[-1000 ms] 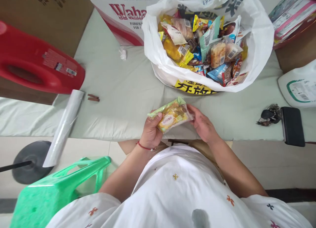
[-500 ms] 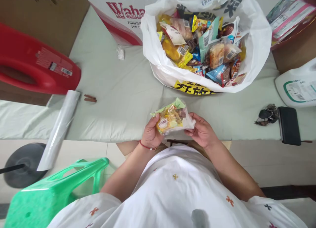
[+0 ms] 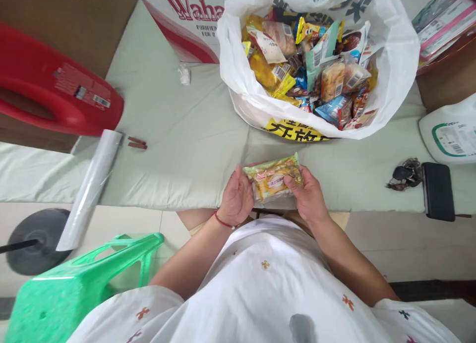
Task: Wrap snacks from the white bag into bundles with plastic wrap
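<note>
Snack packet (image 3: 273, 177) gripped in the right hand (image 3: 308, 192)

Head view: the right hand is closed on the packet's right end, thumb pressed on its top face. The left hand (image 3: 238, 197) is loosely open by the left end; whether it touches, I cannot tell. The packet is at the near edge of the table (image 3: 167, 149), on the near side of a white plastic bag (image 3: 396, 70) full of wrapped snacks (image 3: 332, 80).

The bag (image 3: 397, 70) stands just beyond the packet (image 3: 273, 180); bare worktop (image 3: 178, 144) opens left, keys (image 3: 404, 173) and phone (image 3: 439, 192) obstruct far right.
</note>
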The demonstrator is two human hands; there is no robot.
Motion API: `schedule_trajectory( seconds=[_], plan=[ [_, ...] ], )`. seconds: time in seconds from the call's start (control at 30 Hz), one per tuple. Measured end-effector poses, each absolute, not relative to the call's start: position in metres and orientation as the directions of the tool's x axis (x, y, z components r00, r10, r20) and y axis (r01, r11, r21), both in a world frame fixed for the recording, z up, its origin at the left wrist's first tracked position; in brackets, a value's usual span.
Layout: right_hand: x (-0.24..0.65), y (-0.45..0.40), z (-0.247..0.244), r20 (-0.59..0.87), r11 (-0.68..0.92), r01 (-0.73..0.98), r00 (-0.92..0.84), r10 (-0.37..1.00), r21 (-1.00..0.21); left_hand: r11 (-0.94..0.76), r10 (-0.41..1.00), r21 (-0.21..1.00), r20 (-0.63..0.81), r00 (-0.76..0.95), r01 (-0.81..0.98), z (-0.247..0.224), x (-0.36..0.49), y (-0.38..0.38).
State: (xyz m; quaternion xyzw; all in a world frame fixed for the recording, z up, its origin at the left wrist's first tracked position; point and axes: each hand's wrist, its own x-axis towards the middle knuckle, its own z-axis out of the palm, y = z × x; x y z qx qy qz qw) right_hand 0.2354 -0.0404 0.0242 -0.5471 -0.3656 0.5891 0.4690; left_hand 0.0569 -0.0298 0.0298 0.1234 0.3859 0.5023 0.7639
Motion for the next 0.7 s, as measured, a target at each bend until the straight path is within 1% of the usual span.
schedule_trajectory(
  seconds=[0.07,0.13,0.2,0.27,0.37,0.43,0.5,0.57,0.6,0.63,0.67,0.7],
  plan=[
    [0.240,-0.041,0.025,-0.318,-0.290,-0.224,0.100,0.943,-0.930,0.414,0.889,0.650,-0.439,0.130,-0.637,0.029,0.056,-0.030],
    [0.245,-0.043,0.028,-0.290,-0.267,-0.194,0.104,0.951,-0.944,0.399,0.901,0.721,-0.424,0.095,-0.566,0.026,0.059,-0.031],
    [0.251,-0.049,0.030,-0.264,-0.258,-0.099,0.054,0.963,-0.961,0.418,0.901,0.748,-0.414,0.131,-0.516,0.023,0.066,-0.033],
    [0.260,-0.057,0.032,-0.276,-0.275,-0.022,0.019,0.961,-0.961,0.439,0.897,0.746,-0.399,0.192,-0.500,0.022,0.073,-0.035],
    [0.292,-0.072,0.043,-0.349,-0.350,0.097,0.026,0.937,-0.932,0.516,0.855,0.740,-0.414,0.312,-0.431,0.021,0.075,-0.039],
    [0.326,-0.080,0.059,-0.406,-0.396,0.277,0.022,0.913,-0.875,0.537,0.837,0.762,-0.428,0.340,-0.363,0.019,0.070,-0.041],
    [0.368,-0.080,0.081,-0.447,-0.404,0.509,0.042,0.894,-0.760,0.527,0.844,0.783,-0.435,0.313,-0.332,0.013,0.063,-0.043],
    [0.412,-0.066,0.107,-0.429,-0.430,0.684,0.187,0.884,-0.589,0.523,0.848,0.781,-0.435,0.303,-0.342,0.007,0.055,-0.044],
    [0.432,-0.052,0.119,-0.426,-0.477,0.744,0.283,0.860,-0.468,0.523,0.848,0.776,-0.431,0.309,-0.353,0.004,0.052,-0.044],
    [0.452,-0.035,0.132,-0.402,-0.520,0.784,0.378,0.834,-0.340,0.518,0.851,0.774,-0.422,0.314,-0.364,0.001,0.050,-0.044],
    [0.469,-0.014,0.144,-0.346,-0.552,0.803,0.464,0.816,-0.224,0.510,0.855,0.776,-0.410,0.317,-0.372,-0.001,0.049,-0.044],
    [0.485,0.008,0.156,-0.230,-0.597,0.789,0.560,0.796,-0.145,0.500,0.860,0.779,-0.399,0.317,-0.377,-0.002,0.049,-0.044]
  ],
)
